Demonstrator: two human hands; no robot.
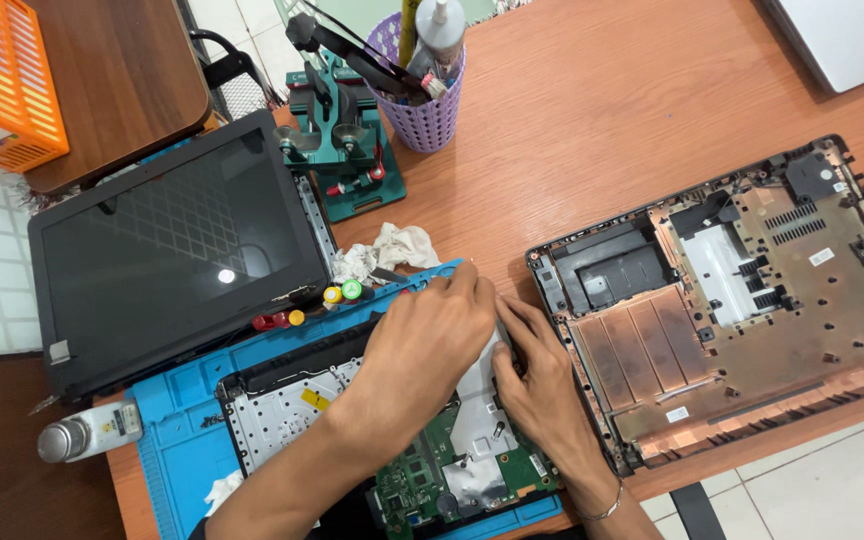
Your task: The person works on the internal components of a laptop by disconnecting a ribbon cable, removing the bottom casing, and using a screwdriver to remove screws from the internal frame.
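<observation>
An opened laptop base [292, 410] with a green circuit board [422, 480] lies on a blue work mat [177, 410]. My left hand [422, 350] rests on its upper right corner, fingers curled down against the edge. My right hand [537, 380] presses the right side of the same base, fingers bent around its rim. Whether either hand holds a small tool or part is hidden by the fingers.
A detached laptop screen [167, 245] lies at the left. The empty bottom shell [732, 300] lies at the right. A green clamp stand [342, 140], purple basket of tools [427, 110], crumpled cloth [387, 250], screwdrivers [342, 293], orange crate [2, 80] and a small bottle [87, 435] surround them.
</observation>
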